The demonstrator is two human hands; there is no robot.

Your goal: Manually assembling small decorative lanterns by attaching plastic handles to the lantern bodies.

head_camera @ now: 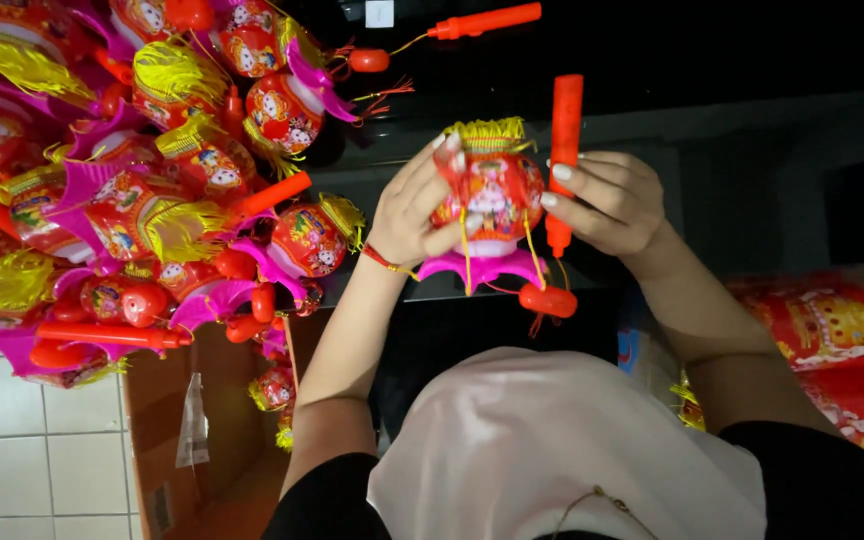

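Both hands grip one lantern (489, 195) at centre, left hand (410, 215) cupping its body, right hand (607, 205) closed on the handle (563, 150), seemingly mid-assembly, finished pile (132, 170) at ten o'clock.

The left hand (414, 212) covers the near side of the small red lantern (489, 195), and the right hand (607, 200) hides the middle of the orange stick (565, 125). Left of the left hand, the heap of lanterns (102, 180) runs off the frame's edge. Right of the right hand, red packets (832, 330) are cut off too, their print too blurred to tell
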